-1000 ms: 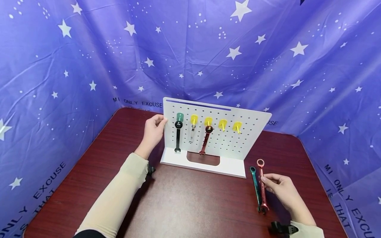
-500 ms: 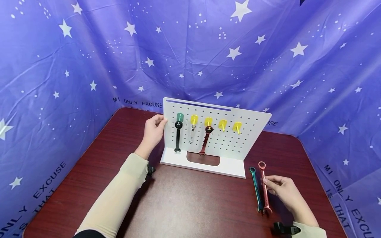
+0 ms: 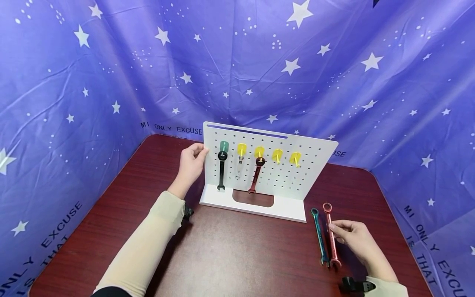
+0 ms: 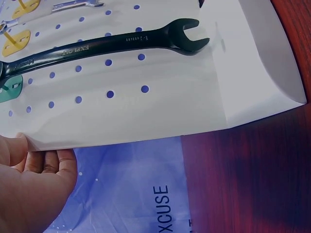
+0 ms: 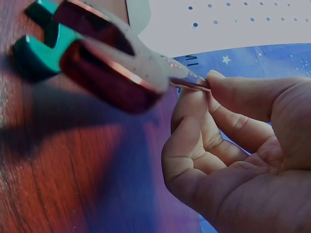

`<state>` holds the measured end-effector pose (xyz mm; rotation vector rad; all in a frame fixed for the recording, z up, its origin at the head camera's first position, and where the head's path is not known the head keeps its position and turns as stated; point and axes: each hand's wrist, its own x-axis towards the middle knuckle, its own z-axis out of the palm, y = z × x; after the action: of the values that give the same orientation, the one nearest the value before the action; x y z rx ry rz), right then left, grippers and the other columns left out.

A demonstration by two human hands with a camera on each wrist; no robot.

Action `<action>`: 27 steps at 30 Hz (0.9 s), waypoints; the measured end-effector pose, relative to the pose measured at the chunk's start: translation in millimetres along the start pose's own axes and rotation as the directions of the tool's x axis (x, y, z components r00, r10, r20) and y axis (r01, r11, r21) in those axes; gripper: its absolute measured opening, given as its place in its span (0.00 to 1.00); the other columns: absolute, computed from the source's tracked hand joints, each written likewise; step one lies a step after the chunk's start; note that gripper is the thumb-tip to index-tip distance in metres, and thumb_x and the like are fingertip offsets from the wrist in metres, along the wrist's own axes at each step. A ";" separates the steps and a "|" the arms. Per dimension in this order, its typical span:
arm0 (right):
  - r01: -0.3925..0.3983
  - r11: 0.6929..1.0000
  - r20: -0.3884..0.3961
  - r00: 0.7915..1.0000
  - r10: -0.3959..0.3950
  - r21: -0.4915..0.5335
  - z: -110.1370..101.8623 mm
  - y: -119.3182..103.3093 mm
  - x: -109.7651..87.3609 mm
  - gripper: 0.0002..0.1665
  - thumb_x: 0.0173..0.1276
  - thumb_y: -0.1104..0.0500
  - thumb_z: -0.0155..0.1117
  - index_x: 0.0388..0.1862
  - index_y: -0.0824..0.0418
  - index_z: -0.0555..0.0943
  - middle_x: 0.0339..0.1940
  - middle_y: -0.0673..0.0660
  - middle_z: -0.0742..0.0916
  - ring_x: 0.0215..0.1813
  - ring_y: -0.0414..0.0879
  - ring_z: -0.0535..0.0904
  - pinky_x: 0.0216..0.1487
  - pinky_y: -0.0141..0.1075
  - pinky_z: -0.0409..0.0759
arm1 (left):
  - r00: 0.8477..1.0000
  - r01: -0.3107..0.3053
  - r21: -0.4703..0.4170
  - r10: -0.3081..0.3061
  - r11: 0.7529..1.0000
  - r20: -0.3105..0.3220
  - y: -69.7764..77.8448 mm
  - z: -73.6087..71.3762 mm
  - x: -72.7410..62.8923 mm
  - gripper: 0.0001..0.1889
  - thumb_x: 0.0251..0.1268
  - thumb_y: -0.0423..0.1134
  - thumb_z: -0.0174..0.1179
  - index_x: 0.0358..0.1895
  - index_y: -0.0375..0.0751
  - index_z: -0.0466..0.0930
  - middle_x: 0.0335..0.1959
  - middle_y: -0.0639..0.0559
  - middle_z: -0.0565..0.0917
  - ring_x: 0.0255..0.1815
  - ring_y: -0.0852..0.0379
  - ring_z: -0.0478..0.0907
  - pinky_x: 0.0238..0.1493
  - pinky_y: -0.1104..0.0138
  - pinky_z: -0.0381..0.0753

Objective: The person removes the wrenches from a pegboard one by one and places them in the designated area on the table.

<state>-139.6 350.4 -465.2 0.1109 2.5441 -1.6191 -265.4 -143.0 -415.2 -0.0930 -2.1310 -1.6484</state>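
My left hand (image 3: pixel 191 167) pinches the left edge of a white pegboard stand (image 3: pixel 315 165), thumb in front and fingers behind. On its pegs hang a black wrench (image 3: pixel 222 173), a small silver wrench (image 3: pixel 239 168) and a dark red wrench (image 3: pixel 256 177). At the right, my right hand (image 3: pixel 356 241) pinches a light red wrench (image 3: pixel 332 237) by its shaft between thumb and fingers, ring end pointing away. A green wrench (image 3: pixel 320 235) lies on the table just left of it. In the right wrist view the red wrench's open end (image 5: pixel 116 63) overlaps the green one (image 5: pixel 36 58).
Two yellow pegs (image 3: pixel 277 156) at the board's right carry nothing. The dark wood table (image 3: pixel 230 255) spreads in front of the stand. A purple star-print cloth (image 3: pixel 237 62) encloses the back and sides.
My right hand has shifted slightly right and toward me with the light red wrench, widening the gap to the green one. My left hand stays on the board's edge.
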 end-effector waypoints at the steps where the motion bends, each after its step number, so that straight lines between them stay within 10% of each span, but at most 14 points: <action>1: -0.001 1.000 -0.003 1.000 0.001 -0.001 0.0 0.2 0.2 0.17 0.74 0.66 0.64 0.49 0.83 0.80 0.35 0.61 0.88 0.33 0.40 0.82 0.36 0.37 0.84 | 1.000 0.001 -0.001 -0.001 1.000 0.001 0.2 -0.2 -0.2 0.07 0.72 0.29 0.62 0.43 0.26 0.84 0.38 0.35 0.87 0.34 0.42 0.82 0.32 0.71 0.77; 27: -0.072 0.986 0.019 0.997 0.076 -0.151 -5.5 4.3 3.8 0.17 0.72 0.62 0.67 0.48 0.80 0.83 0.32 0.59 0.88 0.29 0.44 0.81 0.33 0.36 0.82 | 1.000 -0.028 0.008 0.028 1.000 -0.011 -1.6 0.5 1.5 0.06 0.71 0.27 0.62 0.42 0.25 0.84 0.37 0.35 0.87 0.33 0.46 0.81 0.33 0.72 0.76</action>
<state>-143.1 357.2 -467.3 0.1674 2.5998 -1.3887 -267.3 -143.3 -416.1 -0.1104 -2.1182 -1.6202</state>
